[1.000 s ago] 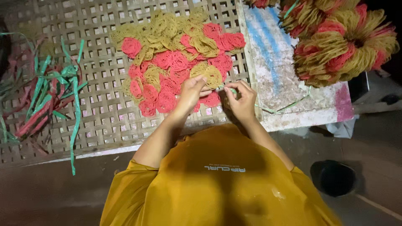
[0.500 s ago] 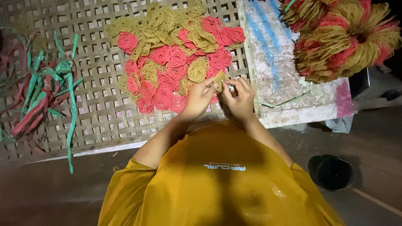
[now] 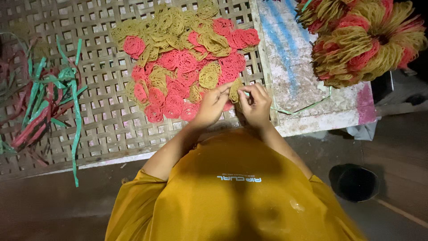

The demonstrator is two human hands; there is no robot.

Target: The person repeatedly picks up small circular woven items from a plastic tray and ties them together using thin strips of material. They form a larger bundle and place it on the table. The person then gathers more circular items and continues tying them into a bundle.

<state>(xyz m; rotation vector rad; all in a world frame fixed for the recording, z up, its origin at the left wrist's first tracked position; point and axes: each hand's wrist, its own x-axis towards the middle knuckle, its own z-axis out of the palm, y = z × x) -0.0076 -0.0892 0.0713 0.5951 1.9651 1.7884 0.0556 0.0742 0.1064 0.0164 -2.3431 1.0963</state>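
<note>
Both hands, the left hand [image 3: 213, 105] and right hand [image 3: 256, 102], pinch one yellow noodle round [image 3: 234, 90] between their fingertips, just before the heap of rounds [image 3: 183, 67] on the woven tray [image 3: 98, 120], with a green strip [image 3: 303, 108] beside the right grip, probably for tying.

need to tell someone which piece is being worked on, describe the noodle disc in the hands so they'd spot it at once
Start at the woven lattice tray and its heap of pink and tan noodle discs. At the heap's near right edge, the left hand and right hand meet around one tan disc, the only one pinched on edge.
</note>
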